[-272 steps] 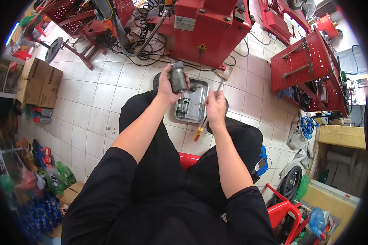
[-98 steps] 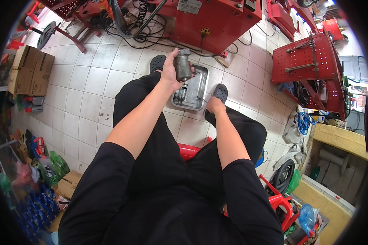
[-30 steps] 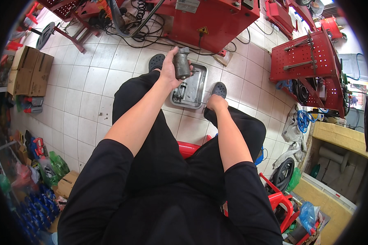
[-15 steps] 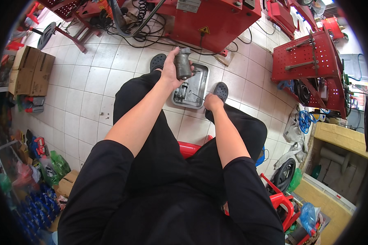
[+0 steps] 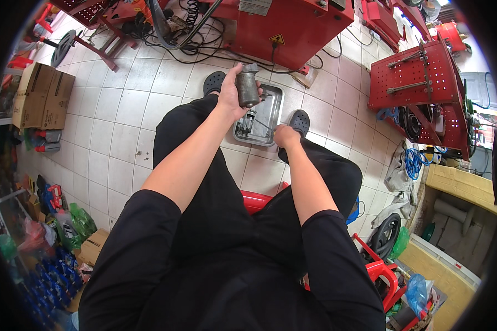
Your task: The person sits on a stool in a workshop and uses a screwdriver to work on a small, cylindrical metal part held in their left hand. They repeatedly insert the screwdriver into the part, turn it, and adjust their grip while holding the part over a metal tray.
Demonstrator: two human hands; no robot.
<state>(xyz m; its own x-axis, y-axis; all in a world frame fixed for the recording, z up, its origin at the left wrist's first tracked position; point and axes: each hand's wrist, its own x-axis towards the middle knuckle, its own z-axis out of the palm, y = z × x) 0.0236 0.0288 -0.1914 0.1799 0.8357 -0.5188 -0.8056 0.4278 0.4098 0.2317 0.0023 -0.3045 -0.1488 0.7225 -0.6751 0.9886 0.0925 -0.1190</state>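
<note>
My left hand [image 5: 230, 98] is wrapped round a dark grey metal cylinder [image 5: 248, 91] with a wider collar at its top end, holding it above the tray's left side. A shallow metal tray [image 5: 280, 105] lies on the floor between my feet, with small dark metal parts [image 5: 244, 131] inside. At the tray's right edge, my right hand [image 5: 285, 135] is closed on a thin metal rod [image 5: 264, 126], which points left over the tray. Its grip end is hidden in my fingers, so the exact kind of tool cannot be told.
A red machine [image 5: 292, 33] with cables [image 5: 204, 52] stands ahead. To the right is a red perforated tool cart [image 5: 408, 88]; cardboard boxes [image 5: 41, 99] stand at left. A red stool [image 5: 254, 202] shows between my legs, above the tiled floor [image 5: 121, 132].
My right hand has shifted slightly up and left, and the thin rod reaches a little farther over the tray. My left hand and the cylinder stay nearly still.
</note>
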